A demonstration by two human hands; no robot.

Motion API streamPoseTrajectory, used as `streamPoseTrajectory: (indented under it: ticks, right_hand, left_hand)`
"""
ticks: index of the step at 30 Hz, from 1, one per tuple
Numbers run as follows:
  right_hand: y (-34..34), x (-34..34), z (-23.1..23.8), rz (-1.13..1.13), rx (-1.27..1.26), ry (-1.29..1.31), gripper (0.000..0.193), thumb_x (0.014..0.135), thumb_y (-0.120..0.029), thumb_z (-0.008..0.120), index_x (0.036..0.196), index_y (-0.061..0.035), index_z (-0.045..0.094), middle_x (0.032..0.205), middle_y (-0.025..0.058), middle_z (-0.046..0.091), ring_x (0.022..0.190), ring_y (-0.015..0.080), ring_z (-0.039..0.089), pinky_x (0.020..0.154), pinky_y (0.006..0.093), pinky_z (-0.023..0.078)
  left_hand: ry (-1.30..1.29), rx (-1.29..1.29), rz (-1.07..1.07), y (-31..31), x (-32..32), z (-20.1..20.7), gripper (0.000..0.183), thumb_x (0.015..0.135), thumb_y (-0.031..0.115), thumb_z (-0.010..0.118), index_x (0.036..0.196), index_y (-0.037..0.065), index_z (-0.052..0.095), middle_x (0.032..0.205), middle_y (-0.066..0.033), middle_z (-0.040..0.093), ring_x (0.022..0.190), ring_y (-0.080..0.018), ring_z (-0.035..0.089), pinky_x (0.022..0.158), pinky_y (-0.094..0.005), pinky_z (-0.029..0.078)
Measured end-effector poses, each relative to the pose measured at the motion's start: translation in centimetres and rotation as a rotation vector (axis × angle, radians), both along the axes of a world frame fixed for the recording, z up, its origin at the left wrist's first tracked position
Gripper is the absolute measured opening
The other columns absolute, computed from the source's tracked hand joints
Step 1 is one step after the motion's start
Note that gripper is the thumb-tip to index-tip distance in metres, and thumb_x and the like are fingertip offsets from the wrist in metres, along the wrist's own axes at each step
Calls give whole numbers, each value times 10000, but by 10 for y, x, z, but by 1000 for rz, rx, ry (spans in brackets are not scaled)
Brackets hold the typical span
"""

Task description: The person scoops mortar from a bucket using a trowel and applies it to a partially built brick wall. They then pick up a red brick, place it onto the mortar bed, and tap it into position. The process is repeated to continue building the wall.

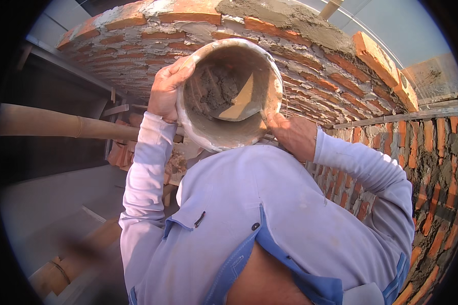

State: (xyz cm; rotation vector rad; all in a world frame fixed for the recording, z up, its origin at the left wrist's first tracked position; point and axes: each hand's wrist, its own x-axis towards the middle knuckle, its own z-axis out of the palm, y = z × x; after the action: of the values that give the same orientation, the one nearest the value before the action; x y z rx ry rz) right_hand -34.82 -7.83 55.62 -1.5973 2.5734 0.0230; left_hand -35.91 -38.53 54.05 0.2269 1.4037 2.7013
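Note:
A round, mortar-stained bucket [231,141] is in front of my chest, its mouth facing up toward me. Wet grey mortar [213,87] clings inside it. A flat trowel-like blade [239,103], partly sunlit, lies in the mortar; its handle cannot be made out. My left hand [169,89] grips the bucket's left rim, thumb on top and fingers hidden behind. At the lower right rim my right hand [293,135] is closed against the bucket, with most of its fingers out of sight. A thin wire bail [286,96] shows just above that hand.
Ahead runs a rough brick wall [152,53] with fresh mortar [285,18] along its top and loose bricks [376,58] at the right. Another brick wall [432,178] stands at my right. A bamboo pole [61,123] reaches in from the left, near broken bricks [121,152].

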Motion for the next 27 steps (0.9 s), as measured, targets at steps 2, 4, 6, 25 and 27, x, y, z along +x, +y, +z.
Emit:
streamPoseTrajectory:
  ticks: [2, 4, 6, 25, 27]
  right_hand:
    - [-4, 1, 36, -131, 274, -105, 618, 742, -5, 595, 1306, 152, 399, 935, 196, 572, 727, 336, 647, 590, 438, 519]
    - [-8, -3, 54, -166, 79, -51, 608, 742, -3, 601, 1301, 148, 413, 943, 194, 567, 714, 332, 635, 577, 438, 509]
    - [-26, 4, 64, -212, -186, 87, 594, 743, 0, 599, 1287, 155, 419, 932, 195, 560, 712, 329, 629, 571, 432, 505]
    - [-5, -4, 33, -97, 145, -220, 570, 811, -11, 549, 1340, 134, 394, 983, 225, 549, 696, 347, 646, 579, 441, 517]
    - [-2, -9, 28, -70, 9, -47, 610, 783, -4, 569, 1344, 149, 384, 969, 218, 552, 693, 350, 645, 580, 456, 516]
  left_hand:
    - [-3, -11, 34, -1, 4, -2, 371, 986, 119, 539, 1290, -94, 542, 1230, -141, 623, 1082, -192, 610, 985, -324, 476]
    - [18, -20, 56, 4, 2, -3, 379, 984, 116, 538, 1295, -101, 536, 1239, -146, 620, 1089, -198, 610, 998, -330, 470]
    - [15, 24, 12, 6, 0, -5, 382, 977, 108, 547, 1298, -97, 538, 1231, -147, 629, 1110, -200, 607, 1000, -325, 467]
    - [-116, -81, 208, 21, 9, 0, 321, 945, 89, 615, 1229, -61, 613, 1084, -80, 673, 963, -126, 614, 896, -263, 485]
    - [-91, -59, 206, 23, 6, 0, 318, 947, 93, 617, 1224, -63, 616, 1092, -84, 675, 966, -132, 615, 898, -261, 482]
